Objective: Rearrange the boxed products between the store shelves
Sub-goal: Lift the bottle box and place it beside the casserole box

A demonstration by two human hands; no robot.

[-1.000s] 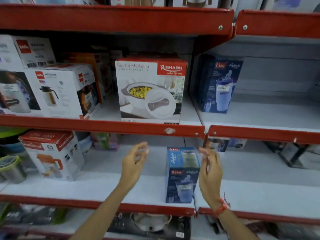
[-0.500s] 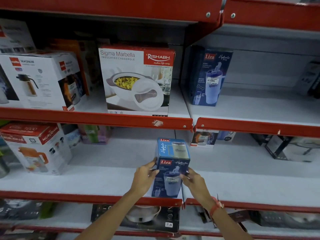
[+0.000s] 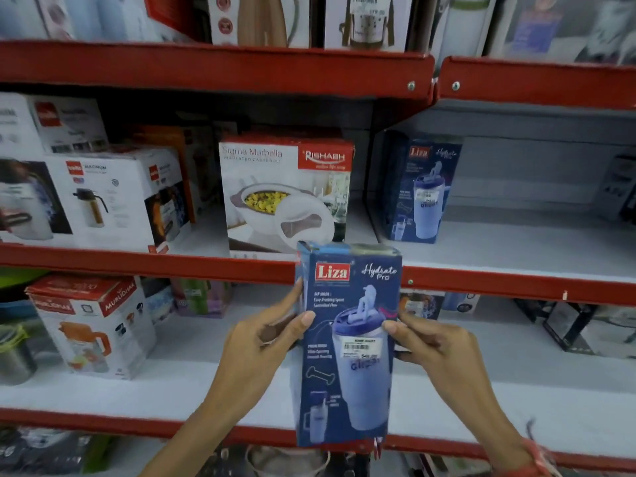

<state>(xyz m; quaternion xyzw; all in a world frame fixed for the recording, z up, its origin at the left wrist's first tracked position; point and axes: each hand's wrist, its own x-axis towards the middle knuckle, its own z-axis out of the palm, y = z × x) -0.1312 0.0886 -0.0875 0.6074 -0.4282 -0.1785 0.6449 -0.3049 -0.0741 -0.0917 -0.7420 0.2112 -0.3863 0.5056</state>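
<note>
A tall blue Liza Hydrate Pro box (image 3: 347, 370) is held upright in front of the shelves, off the lower shelf (image 3: 516, 401). My left hand (image 3: 265, 339) grips its left edge and my right hand (image 3: 430, 342) grips its right edge, thumbs on the front face. A second, matching blue Liza box (image 3: 421, 189) stands on the middle shelf (image 3: 516, 249) at the right bay's left end.
A white-and-red Rishabh casserole box (image 3: 285, 191) stands on the middle shelf just behind the held box. White kettle boxes (image 3: 113, 197) sit to its left. A Murlidhar jug box (image 3: 93, 321) stands on the lower shelf at left. Red shelf lips (image 3: 206, 266) run across.
Both hands closed on the blue box on the lower shelf and lifted it up and toward me; its top now overlaps the middle shelf's red lip.
</note>
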